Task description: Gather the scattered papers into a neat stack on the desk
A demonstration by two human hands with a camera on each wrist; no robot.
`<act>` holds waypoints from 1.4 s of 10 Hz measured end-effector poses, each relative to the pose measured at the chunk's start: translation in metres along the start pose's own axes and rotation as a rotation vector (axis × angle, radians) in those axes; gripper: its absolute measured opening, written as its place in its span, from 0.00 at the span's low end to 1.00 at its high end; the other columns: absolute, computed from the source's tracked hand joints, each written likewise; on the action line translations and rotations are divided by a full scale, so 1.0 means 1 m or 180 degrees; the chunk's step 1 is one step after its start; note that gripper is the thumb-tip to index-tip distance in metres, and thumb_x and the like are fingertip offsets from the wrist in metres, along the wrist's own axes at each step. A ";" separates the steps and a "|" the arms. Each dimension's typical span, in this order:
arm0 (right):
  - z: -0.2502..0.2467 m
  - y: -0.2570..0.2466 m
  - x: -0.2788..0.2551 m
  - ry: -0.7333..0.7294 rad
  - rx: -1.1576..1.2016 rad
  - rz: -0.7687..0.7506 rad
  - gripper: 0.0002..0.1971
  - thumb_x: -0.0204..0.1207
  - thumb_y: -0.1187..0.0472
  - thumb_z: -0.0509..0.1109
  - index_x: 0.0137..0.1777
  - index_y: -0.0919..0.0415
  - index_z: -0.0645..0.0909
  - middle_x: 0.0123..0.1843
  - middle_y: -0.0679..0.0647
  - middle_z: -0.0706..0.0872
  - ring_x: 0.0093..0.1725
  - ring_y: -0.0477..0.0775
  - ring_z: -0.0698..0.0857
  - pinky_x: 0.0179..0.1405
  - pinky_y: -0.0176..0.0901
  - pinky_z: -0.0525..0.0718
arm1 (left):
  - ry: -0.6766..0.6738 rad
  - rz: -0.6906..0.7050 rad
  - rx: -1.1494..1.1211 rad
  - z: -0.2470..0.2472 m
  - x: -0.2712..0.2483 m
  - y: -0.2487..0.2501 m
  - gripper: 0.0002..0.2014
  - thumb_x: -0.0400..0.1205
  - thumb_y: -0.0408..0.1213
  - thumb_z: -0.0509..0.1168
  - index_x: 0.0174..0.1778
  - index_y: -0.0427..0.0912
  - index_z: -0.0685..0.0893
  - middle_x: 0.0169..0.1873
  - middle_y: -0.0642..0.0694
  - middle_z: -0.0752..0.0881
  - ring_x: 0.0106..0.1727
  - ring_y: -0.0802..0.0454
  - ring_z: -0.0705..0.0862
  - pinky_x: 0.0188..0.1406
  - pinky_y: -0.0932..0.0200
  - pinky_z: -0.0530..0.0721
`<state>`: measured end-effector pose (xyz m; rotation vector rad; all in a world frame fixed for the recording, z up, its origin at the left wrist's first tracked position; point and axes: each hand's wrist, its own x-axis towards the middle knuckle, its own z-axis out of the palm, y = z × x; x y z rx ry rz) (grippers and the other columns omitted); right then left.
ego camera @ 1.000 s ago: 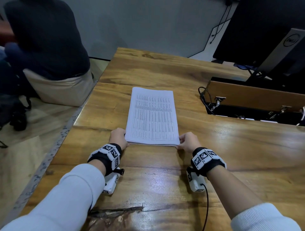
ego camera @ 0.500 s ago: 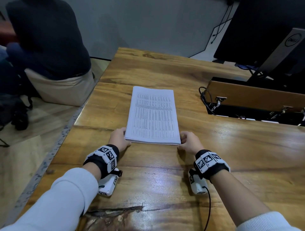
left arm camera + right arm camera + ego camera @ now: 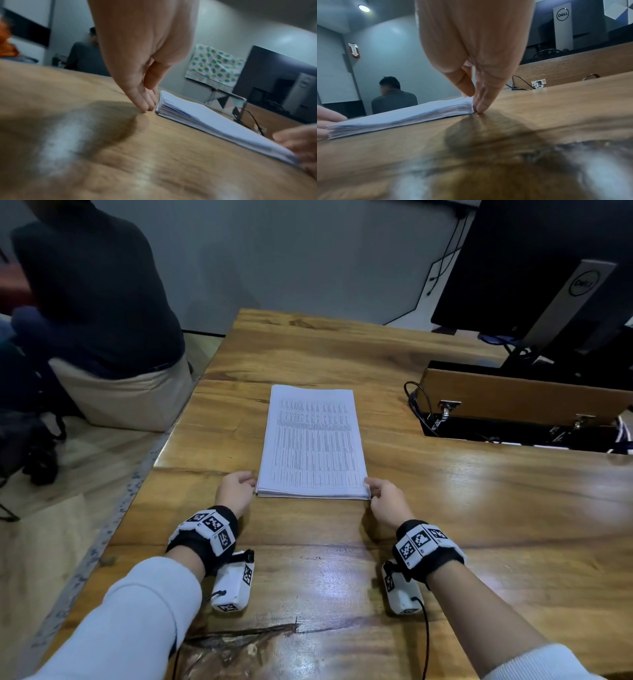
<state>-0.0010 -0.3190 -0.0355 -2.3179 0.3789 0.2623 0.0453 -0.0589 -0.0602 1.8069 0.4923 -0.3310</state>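
A squared stack of printed papers (image 3: 311,440) lies flat in the middle of the wooden desk (image 3: 308,577), long side pointing away from me. My left hand (image 3: 239,487) is at its near left corner. In the left wrist view the straight left fingers (image 3: 147,105) point down at the desk, a small gap from the stack (image 3: 205,116). My right hand (image 3: 380,494) is at the near right corner. Its straight fingers (image 3: 481,105) stand on the desk against the stack's edge (image 3: 419,115), thumb at the top sheet. Neither hand holds anything.
An open cable well with a raised wooden flap (image 3: 513,402) and black cables (image 3: 419,405) lies to the right. A dark monitor (image 3: 534,268) stands behind it. A person (image 3: 96,302) sits beyond the desk's left edge. A dark crack (image 3: 246,635) marks the near desk.
Both hands stay at the stack's near corners with only small shifts. The left fingers have eased slightly off the corner. The stack has not moved.
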 end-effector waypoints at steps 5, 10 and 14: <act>0.001 0.003 0.001 0.0089 0.0270 0.0120 0.17 0.74 0.79 0.53 0.61 0.82 0.75 0.64 0.76 0.80 0.65 0.70 0.79 0.67 0.59 0.76 | -0.0035 -0.0004 -0.0048 0.002 -0.002 -0.002 0.22 0.81 0.24 0.56 0.74 0.29 0.70 0.70 0.34 0.79 0.71 0.41 0.78 0.76 0.46 0.72; -0.004 0.002 0.001 -0.0034 0.0230 -0.0054 0.17 0.77 0.75 0.56 0.58 0.69 0.83 0.57 0.59 0.87 0.60 0.57 0.83 0.57 0.39 0.74 | -0.0171 0.0209 0.0559 0.000 -0.011 0.010 0.21 0.82 0.29 0.58 0.73 0.31 0.73 0.70 0.36 0.79 0.70 0.39 0.78 0.74 0.45 0.73; -0.033 -0.019 0.008 -0.0351 -0.0121 -0.0124 0.21 0.80 0.68 0.61 0.74 0.66 0.71 0.73 0.63 0.77 0.70 0.58 0.77 0.65 0.44 0.74 | -0.0292 0.0302 0.0636 -0.007 -0.014 0.032 0.22 0.82 0.28 0.58 0.74 0.34 0.70 0.70 0.34 0.77 0.68 0.40 0.79 0.68 0.49 0.77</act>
